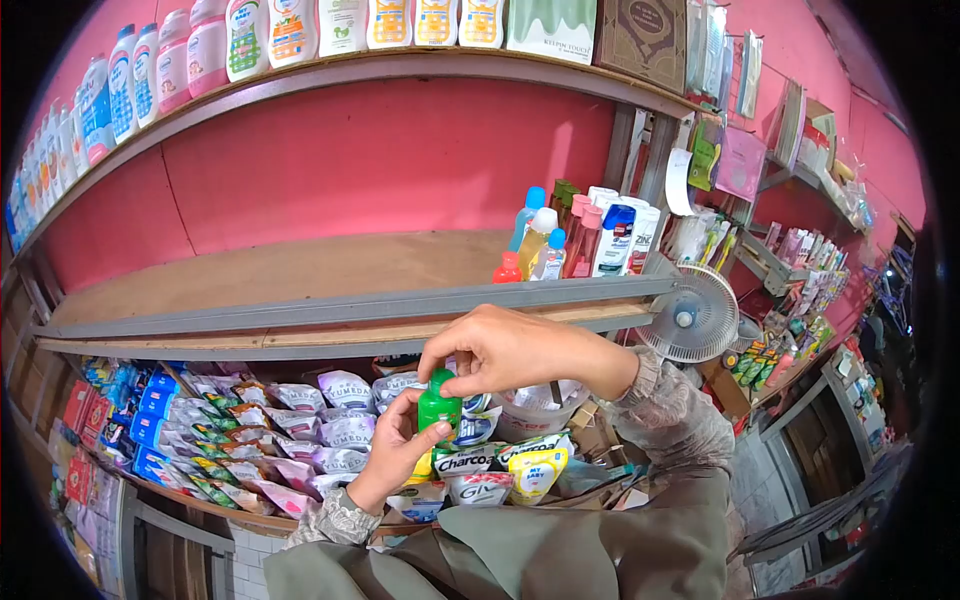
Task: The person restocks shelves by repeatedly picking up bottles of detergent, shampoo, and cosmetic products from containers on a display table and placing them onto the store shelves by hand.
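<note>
A small green bottle [438,408] is held upright between my two hands, just below the front edge of the middle shelf [300,312]. My left hand [398,447] is closed around its lower part, with the thumb across the front. From above, my right hand [505,352] pinches the bottle's top with thumb and fingers, partly hiding it. I cannot read the bottle's label. Behind and below the hands lie bagged products, including a Charcoal pack [466,460] and a yellow My Baby pouch [537,468].
Shampoo and cologne bottles [612,240] crowd the middle shelf's right end. Baby-product bottles [292,30] line the upper shelf. Rows of Yumeda pouches [346,432] fill the lower shelf at left. A fan [686,314] and a white bucket [532,418] stand at right.
</note>
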{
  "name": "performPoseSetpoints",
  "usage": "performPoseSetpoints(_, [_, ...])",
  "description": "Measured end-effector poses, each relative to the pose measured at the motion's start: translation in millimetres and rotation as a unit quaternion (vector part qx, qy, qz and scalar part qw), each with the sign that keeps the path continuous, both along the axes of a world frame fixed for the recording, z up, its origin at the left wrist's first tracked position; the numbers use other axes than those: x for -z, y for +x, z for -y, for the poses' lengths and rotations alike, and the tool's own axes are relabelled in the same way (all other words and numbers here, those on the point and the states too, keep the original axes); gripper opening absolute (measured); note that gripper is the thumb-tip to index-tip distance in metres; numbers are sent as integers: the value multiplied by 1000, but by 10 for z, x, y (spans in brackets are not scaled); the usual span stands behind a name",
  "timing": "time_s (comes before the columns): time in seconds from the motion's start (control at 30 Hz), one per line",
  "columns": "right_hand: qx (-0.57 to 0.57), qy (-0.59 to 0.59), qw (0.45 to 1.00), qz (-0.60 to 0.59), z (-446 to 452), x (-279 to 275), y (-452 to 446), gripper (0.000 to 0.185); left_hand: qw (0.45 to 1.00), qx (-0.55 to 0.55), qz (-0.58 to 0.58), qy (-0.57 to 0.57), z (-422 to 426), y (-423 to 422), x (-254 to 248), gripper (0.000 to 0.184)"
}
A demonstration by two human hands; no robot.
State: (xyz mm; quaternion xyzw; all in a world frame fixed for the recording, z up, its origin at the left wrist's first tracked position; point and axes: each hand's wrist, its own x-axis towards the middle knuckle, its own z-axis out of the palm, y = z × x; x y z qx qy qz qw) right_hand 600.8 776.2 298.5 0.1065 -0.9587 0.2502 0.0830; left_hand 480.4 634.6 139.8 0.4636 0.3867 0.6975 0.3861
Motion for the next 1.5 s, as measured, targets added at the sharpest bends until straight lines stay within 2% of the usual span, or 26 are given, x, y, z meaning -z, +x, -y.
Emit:
performPoseSetpoints(0.03, [10,-10,1000,16,23,-49,13,20,1000,-3,-5,6,-8,-3,-9,26])
performPoseSetpoints(0.1, [29,-30,998,46,74,-222,49,18,1000,-8,2,29,7,1,-41,46])
performPoseSetpoints(0.2, [72,-13,995,-71,-159,-520,16,19,999,3,-10,49,37,-82,43,79])
performPoseSetpoints(0.23, [76,-35,989,-120,-289,-595,-27,18,998,-9,-17,54,63,-101,113,71])
performPoseSetpoints(0.3, [173,25,971,-165,-433,-736,-97,19,1000,-24,-16,10,153,-144,298,73])
performPoseSetpoints(0.33, [189,67,964,-175,-516,-712,-151,19,1000,-24,-15,-3,204,-172,396,63])
performPoseSetpoints(0.4, [217,147,946,-191,-768,-549,-326,20,999,-25,6,-25,307,-206,567,57])
performPoseSetpoints(0.47, [238,198,937,-163,-957,-315,-457,20,998,-39,28,-46,415,-220,679,47])
performPoseSetpoints(0.6, [234,266,928,-113,-1162,-54,-598,20,993,-73,58,-77,593,-296,811,46])
performPoseSetpoints(0.93, [249,264,931,-42,-1307,-62,-533,20,986,-118,65,-95,703,-355,863,44])
performPoseSetpoints(1.33, [230,232,944,-53,-1296,-74,-459,19,987,-94,78,-106,575,-354,906,41])
performPoseSetpoints(1.5, [246,220,943,-49,-1359,-28,-473,32,985,-77,95,-118,513,-348,855,37])
